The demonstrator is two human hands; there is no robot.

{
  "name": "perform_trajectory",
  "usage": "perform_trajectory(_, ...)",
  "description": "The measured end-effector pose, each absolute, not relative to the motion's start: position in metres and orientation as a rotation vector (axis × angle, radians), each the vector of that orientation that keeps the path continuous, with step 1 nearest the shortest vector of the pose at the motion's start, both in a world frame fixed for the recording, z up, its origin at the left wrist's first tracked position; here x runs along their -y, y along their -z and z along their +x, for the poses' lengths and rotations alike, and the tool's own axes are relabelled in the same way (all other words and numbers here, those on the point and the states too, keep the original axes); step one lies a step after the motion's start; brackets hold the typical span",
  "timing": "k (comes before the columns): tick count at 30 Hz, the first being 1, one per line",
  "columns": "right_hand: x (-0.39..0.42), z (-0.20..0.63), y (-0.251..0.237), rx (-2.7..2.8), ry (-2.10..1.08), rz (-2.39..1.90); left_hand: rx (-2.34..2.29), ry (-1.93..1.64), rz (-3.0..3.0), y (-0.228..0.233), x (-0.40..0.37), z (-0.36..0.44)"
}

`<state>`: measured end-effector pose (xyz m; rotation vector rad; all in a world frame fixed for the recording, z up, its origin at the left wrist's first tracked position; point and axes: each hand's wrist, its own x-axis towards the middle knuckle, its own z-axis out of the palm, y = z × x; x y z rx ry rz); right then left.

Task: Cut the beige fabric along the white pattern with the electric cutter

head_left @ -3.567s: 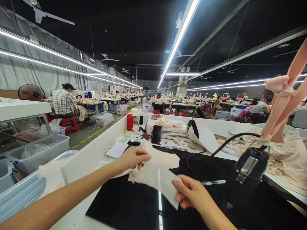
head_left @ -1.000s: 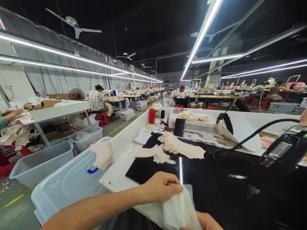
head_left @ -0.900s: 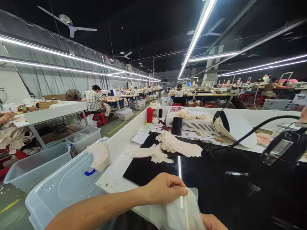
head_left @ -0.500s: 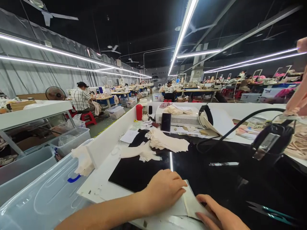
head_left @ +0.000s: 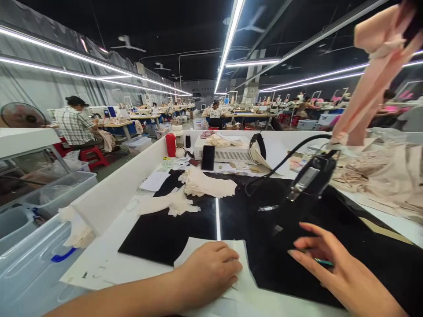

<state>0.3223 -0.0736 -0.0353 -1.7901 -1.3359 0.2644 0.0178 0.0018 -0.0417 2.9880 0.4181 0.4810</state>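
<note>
My left hand (head_left: 211, 270) presses on a cream fabric piece (head_left: 194, 247) at the near edge of the black work surface, fingers bent together over it. The piece lies flat, partly hidden by the hand. To the right, my right hand (head_left: 333, 264) is open above the black surface, thumb and fingers apart. A teal-handled cutting tool (head_left: 324, 263) shows between its fingers, mostly hidden. Whether the hand touches it is unclear. Beyond the left hand lie a stack of cream fabric pieces (head_left: 211, 184) and a loose cream piece (head_left: 175, 202).
A pen (head_left: 268, 208) and a black device with a cable (head_left: 309, 176) lie ahead of the right hand. A phone (head_left: 208, 157) leans on a white box (head_left: 231, 152). Pink fabric (head_left: 370, 88) hangs at right. Plastic bins (head_left: 29, 273) stand left; people sit farther back.
My right hand has left the cream fabric piece and moved right, over the cutting tool. The left hand stays on the piece. The view has turned to the right.
</note>
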Motion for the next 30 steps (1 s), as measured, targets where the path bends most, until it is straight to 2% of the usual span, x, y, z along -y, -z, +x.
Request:
perform_trajectory(8,0.034,0.292,-0.018,1.225,-0.443,-1.327,-0.431,-0.613,3.01,0.039,0.003,0.024)
perform_trajectory(13,0.015,0.267,-0.037,1.19,-0.405,-1.067,-0.421,-0.668,3.122,0.043,0.001,0.037)
perform_trajectory(18,0.007,0.249,-0.033,1.144,-0.327,-1.007,-0.39,-0.78,3.205,0.055,0.001,0.043)
perform_trajectory(30,-0.002,0.226,-0.017,1.011,-0.394,-0.797,-0.462,-1.025,3.203,0.065,0.012,0.042)
